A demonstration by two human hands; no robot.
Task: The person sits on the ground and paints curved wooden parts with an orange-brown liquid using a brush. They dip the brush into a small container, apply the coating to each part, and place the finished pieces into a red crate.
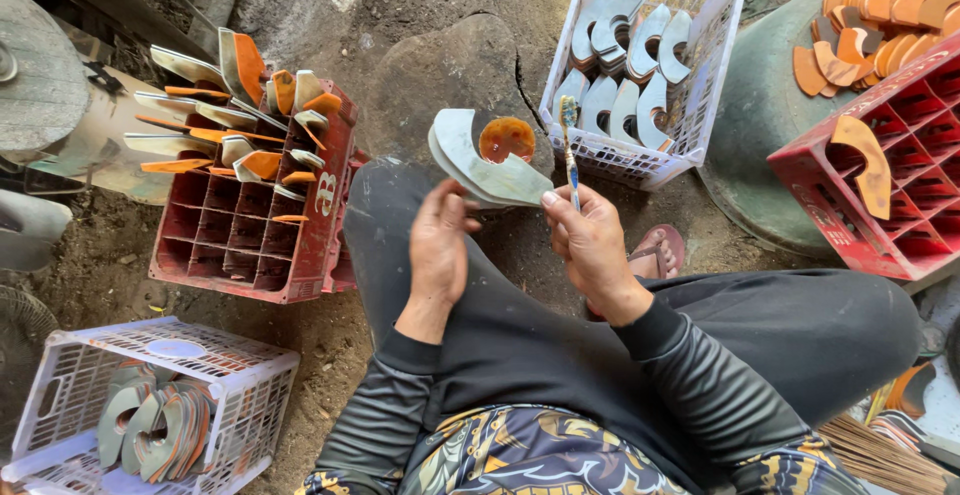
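My left hand [440, 240] grips a stack of grey curved shoe-sole pieces [480, 160], held up over my left knee. My right hand [590, 240] holds a toothbrush-like brush [569, 150] upright, its bristles level with the top of the stack, and its fingers also touch the stack's right tip. Just behind the grey pieces sits a small round pot of orange-brown glue [507, 138] on the ground. I sit on the ground in black trousers, and a foot in a sandal [655, 252] shows by my right wrist.
A white basket [715, 15] ahead holds several grey sole pieces. A red crate [250, 225] at left carries glued pieces propped on its top. Another red crate [890, 155] at right holds one orange piece; more orange pieces lie on a round green surface [760, 105]. A white basket [150, 395] sits near left.
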